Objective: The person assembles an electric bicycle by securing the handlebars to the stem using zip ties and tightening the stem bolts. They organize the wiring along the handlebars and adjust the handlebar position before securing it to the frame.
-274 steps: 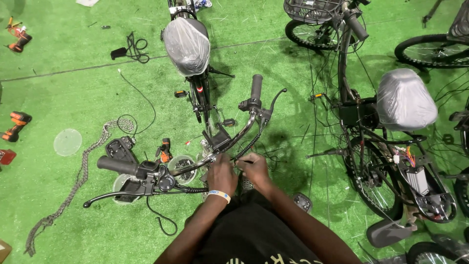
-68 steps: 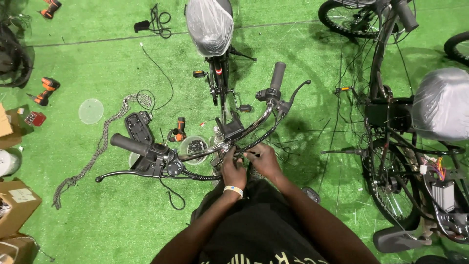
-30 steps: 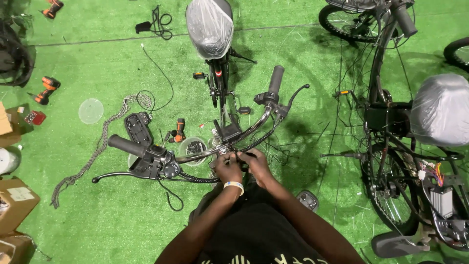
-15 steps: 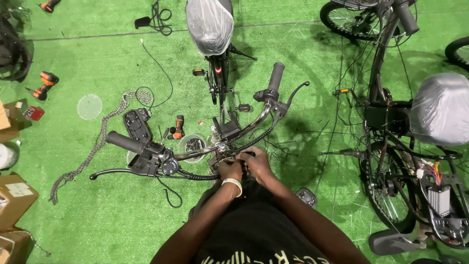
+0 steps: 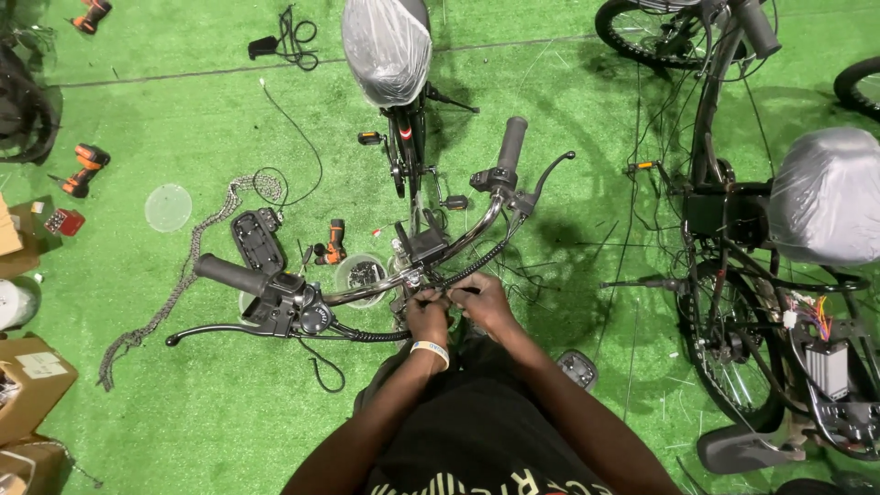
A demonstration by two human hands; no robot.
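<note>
- Your left hand [image 5: 427, 316] and right hand [image 5: 483, 302] meet at the middle of the bicycle's handlebar [image 5: 403, 275], fingers curled in tight around something small at the clamp; what exactly they pinch is hidden under the knuckles, and I cannot tell which hand carries the grip.
- The handlebar spans the green floor [image 5: 137, 440] in front of you, its left grip [image 5: 229, 273] toward the left edge of the mat and its right grip [image 5: 511, 143] angled up and away, with the plastic-wrapped saddle [image 5: 387, 41] beyond it.
- The chromed bar looks stiff and smooth (likely slippery where bare), so take hold at the rubber grips or close to the stem, not on the brake levers [image 5: 220, 332], which would swing under load.
- The coiled black cable [image 5: 472, 259] along the bar is soft and springy; I judge it will tug back if pulled, and its ends may be fragile.
- The whole bicycle is heavy and can tip, since the front end turns freely.
- Nearby on the floor lie a small clear tub of parts [image 5: 359, 273], a black pedal plate [image 5: 255, 240], a loose chain [image 5: 183, 284], an orange-and-black tool [image 5: 335, 240] and a round clear lid [image 5: 169, 207].
- A second bicycle [image 5: 770, 275] stands well apart at the right edge.
</note>
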